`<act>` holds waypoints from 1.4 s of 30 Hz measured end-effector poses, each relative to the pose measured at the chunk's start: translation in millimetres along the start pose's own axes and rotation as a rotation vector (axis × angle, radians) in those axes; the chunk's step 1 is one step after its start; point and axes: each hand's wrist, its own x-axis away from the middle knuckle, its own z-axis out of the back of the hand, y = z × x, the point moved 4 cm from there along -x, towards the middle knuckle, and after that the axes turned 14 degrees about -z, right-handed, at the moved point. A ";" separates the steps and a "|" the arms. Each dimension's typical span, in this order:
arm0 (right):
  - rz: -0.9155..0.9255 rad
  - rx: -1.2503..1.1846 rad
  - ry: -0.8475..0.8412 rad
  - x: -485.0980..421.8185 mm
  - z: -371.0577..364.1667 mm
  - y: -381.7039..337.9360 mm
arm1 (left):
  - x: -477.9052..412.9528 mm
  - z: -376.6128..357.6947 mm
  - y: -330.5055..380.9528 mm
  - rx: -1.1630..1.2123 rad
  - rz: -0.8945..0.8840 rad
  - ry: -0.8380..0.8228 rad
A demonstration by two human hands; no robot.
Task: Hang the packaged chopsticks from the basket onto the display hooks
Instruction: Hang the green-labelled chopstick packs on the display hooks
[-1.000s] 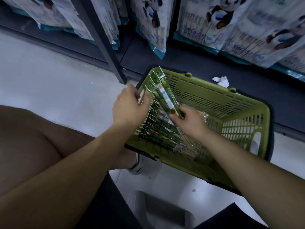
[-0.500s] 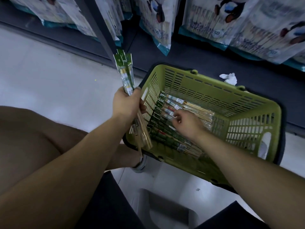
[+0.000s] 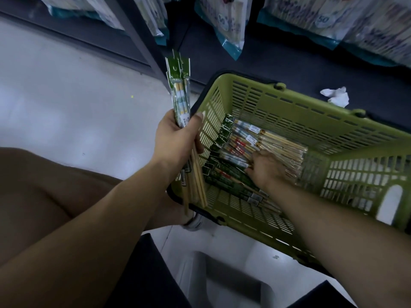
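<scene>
left hand (image 3: pixel 176 141) gripping chopstick bundle (image 3: pixel 181 96) upright beside basket (image 3: pixel 315 121) | right hand (image 3: pixel 265 167) now reaching deeper onto basket packs (image 3: pixel 235 150) (grip unclear)

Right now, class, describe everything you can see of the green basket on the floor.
The basket is olive-green plastic with slotted walls and a slotted bottom. A dark handle lies folded along its rim. It sits upright on the pale floor against a dark low shelf. Packs of chopsticks lie flat inside, their green header cards toward the left wall. The right hand reaches in among them. The left hand holds a bundle just outside the left wall.
</scene>
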 end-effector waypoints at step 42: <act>0.255 -0.647 0.041 105.9 167.7 -59.8 | 30.4 -40.6 29.8 0.412 0.182 -0.130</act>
